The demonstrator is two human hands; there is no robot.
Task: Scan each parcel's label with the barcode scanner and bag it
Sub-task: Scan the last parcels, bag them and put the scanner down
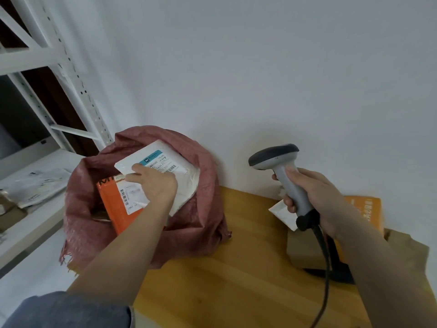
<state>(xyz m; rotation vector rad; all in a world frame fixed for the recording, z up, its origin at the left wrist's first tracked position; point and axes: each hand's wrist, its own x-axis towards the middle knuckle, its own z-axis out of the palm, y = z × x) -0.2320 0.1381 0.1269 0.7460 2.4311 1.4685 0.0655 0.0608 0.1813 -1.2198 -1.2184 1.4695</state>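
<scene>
A white rack is seen at the far left, and on its lowest shelf grey mailers are laid flat. Just right of the rack a red woven sack is stood on the left end of a wooden table, its mouth rolled open and its back against the wall. Inside the sack an orange parcel with a white label is seen, leaning against the near side. Over it, a white parcel is held tilted in the sack's mouth, label upward, partly covering the orange one. The left hand is laid on the white parcel's near corner, thumb on top across the label's edge; the other fingers are hidden beneath, so the grip appears to be a pinch. Further right, well apart from the sack, the scanner is gripped by the right hand, fingers curled round the grey handle, the dark head turned toward the sack. A black cable is hung from the handle's base down over the table. Behind the right hand a small white packet, a brown box and an orange box are stacked close together at the table's right end.
</scene>
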